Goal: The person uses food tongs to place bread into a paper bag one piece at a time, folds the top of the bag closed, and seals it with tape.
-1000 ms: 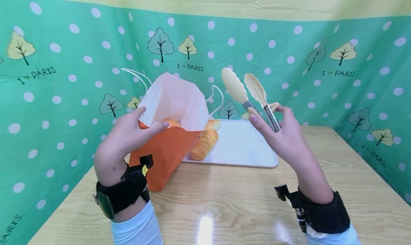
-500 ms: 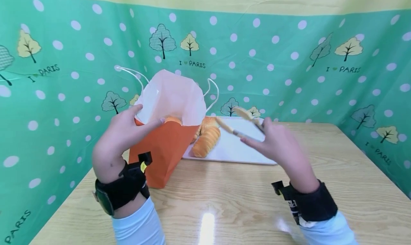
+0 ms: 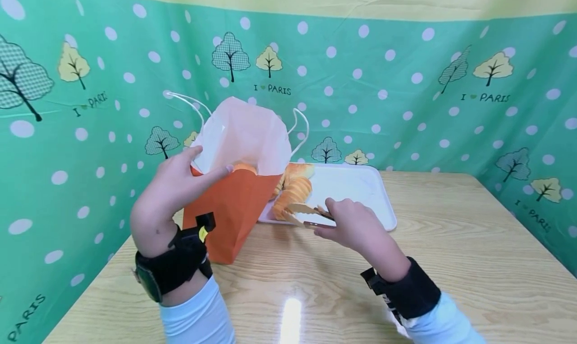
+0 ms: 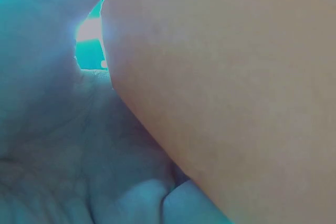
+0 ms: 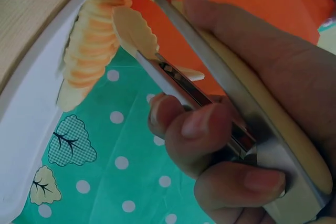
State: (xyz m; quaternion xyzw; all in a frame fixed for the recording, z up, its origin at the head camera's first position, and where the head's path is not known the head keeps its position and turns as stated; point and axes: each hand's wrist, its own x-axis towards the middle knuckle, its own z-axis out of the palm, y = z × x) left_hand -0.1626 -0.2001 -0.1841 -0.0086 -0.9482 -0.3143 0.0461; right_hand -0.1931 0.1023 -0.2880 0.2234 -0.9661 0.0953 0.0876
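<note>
A green cloth backdrop with white dots and printed trees hangs behind a pale wood-grain table. The orange paper bag stands on it, its wide mouth gaping to a white lining, cord handles sticking up. Partly hidden behind it lies a white tray with rounded corners. The left hand rests at the bag's mouth, thumb stretched along the front rim (whether the remaining fingers curl round the edge, I cannot tell). The right hand grips the tongs, metal-armed with cream scalloped tips, their jaws parted at the near end of a spiral-ridged bread roll. That roll lies on the tray, golden brown with paler grooves and a pale, narrowed end. Another bread lies just behind; a rounded orange-brown bun peeks from the bag.
</note>
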